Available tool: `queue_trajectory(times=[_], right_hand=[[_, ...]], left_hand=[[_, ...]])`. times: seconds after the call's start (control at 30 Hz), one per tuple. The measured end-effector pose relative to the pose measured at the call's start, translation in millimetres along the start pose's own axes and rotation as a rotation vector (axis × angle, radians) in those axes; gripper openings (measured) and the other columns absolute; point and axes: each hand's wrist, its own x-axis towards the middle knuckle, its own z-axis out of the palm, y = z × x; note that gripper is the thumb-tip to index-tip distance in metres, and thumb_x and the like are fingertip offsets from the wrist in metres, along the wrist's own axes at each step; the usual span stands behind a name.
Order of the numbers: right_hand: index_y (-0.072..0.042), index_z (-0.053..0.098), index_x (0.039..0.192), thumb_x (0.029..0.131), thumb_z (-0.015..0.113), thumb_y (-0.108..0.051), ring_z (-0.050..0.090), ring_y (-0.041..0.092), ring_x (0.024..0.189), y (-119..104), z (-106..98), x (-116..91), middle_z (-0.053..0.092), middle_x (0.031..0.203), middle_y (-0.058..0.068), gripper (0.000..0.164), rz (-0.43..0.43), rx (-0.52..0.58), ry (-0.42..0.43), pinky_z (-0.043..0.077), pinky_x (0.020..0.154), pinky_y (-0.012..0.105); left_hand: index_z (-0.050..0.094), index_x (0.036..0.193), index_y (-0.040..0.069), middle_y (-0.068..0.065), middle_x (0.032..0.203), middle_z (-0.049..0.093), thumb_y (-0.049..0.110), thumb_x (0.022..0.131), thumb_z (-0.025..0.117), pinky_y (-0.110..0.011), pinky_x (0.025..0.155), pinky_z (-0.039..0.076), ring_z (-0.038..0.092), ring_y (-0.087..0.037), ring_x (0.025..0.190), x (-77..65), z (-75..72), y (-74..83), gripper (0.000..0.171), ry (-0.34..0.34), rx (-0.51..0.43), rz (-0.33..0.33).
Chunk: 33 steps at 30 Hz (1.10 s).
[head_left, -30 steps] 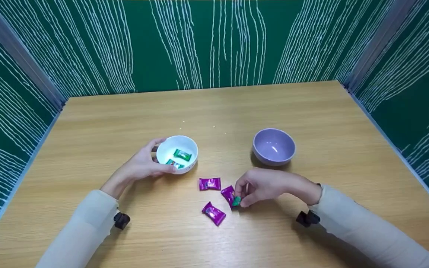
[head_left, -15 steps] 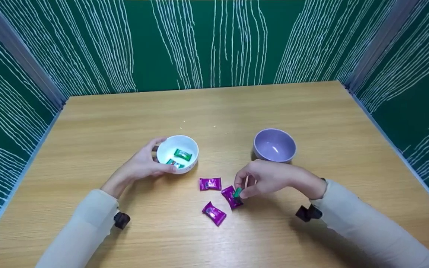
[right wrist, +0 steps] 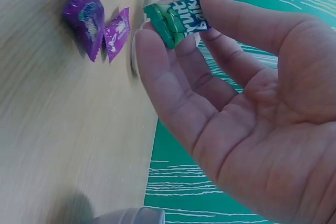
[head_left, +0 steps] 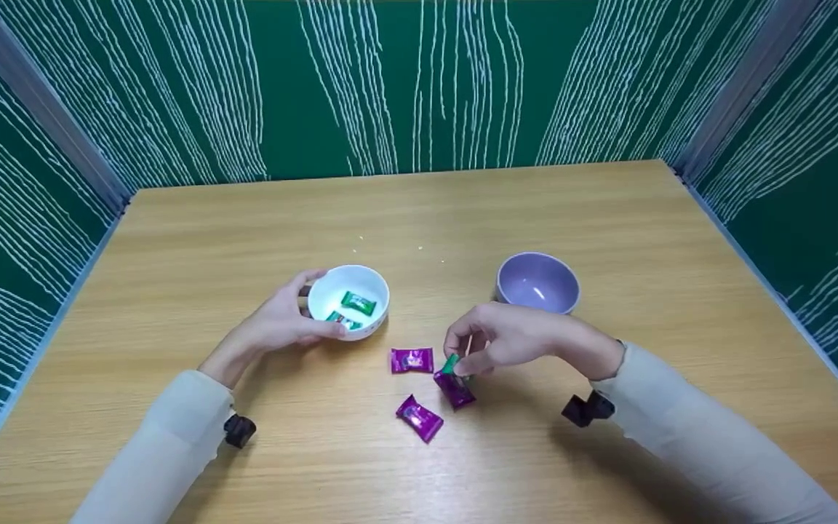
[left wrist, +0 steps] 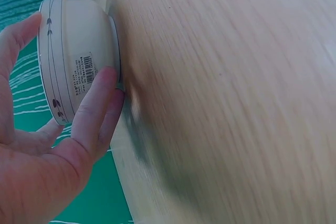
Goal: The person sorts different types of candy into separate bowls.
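My left hand (head_left: 281, 320) grips the side of a white bowl (head_left: 369, 333), thumb over the near rim and fingers round its wall. The left wrist view shows a barcode label on the bowl (left wrist: 79, 30). Two green-wrapped candies (head_left: 358, 303) lie inside it. Between thumb and fingers of my right hand (head_left: 510, 338) a green-wrapped candy (right wrist: 181, 17) is pinched, raised above the table. Below and beside it lie three purple-wrapped candies: one near the bowl (head_left: 412, 360), one partly under the right hand (head_left: 455, 391), and the purple candy (head_left: 420, 418) closest to me.
A purple bowl (head_left: 537, 280) stands behind the right hand, its near side partly hidden by that hand. Small white crumbs (head_left: 420, 247) dot the wooden table (head_left: 281, 451). Green panels with white streaks (head_left: 288, 87) rise behind and at both sides.
The right hand has lifted the green candy off the tabletop and carried it slightly away from me and left. The left hand and the white bowl have stayed put.
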Motion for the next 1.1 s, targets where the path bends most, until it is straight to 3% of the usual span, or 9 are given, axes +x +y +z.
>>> queue_trajectory(times=[0.07,0.17,0.37,0.8,1.1], right_hand=[[-0.008,0.069,0.097,0.094,0.071,-0.011,0.068,0.04,0.086,-2,-1,2,0.07,0.087,0.006,0.004,0.029,0.059,0.006,0.059,0.073,0.048],[-0.008,0.068,0.098,0.095,0.071,-0.013,0.067,0.034,0.085,-4,-2,5,0.07,0.087,0.006,0.006,0.048,0.102,0.015,0.057,0.077,0.057],[-0.008,0.071,0.107,0.094,0.074,-0.012,0.064,0.016,0.081,-9,-7,10,0.07,0.09,0.003,0.014,0.055,0.12,0.014,0.06,0.076,0.043],[-0.014,0.073,0.11,0.095,0.074,-0.019,0.07,0.024,0.083,-27,-15,28,0.07,0.097,0.008,0.016,0.133,0.121,0.094,0.061,0.076,0.037],[-0.01,0.072,0.113,0.096,0.072,-0.015,0.07,0.022,0.084,-22,-12,60,0.07,0.095,0.01,0.018,0.105,0.246,0.135,0.061,0.074,0.038]], left_hand=[[0.027,0.158,0.018,-0.017,0.145,0.044,0.035,0.075,0.092,-0.05,0.111,0.037,0.047,-0.034,0.128,-0.5,0.4,-0.1,0.107,0.003,-0.001,0.004],[0.028,0.158,0.019,-0.016,0.145,0.043,0.035,0.074,0.092,-0.052,0.113,0.035,0.045,-0.034,0.13,-0.6,0.8,0.2,0.107,0.006,0.003,0.008],[0.028,0.158,0.021,-0.014,0.146,0.042,0.037,0.072,0.093,-0.054,0.114,0.033,0.042,-0.033,0.132,-0.1,1.1,-0.8,0.108,0.009,0.007,0.002],[0.027,0.158,0.021,-0.015,0.146,0.041,0.039,0.074,0.091,-0.052,0.11,0.037,0.045,-0.034,0.128,-2.2,-1.2,-1.2,0.107,0.002,-0.001,-0.004],[0.028,0.158,0.022,-0.015,0.146,0.043,0.04,0.075,0.091,-0.056,0.113,0.034,0.043,-0.034,0.13,-3.2,1.2,0.1,0.105,0.01,0.011,-0.017]])
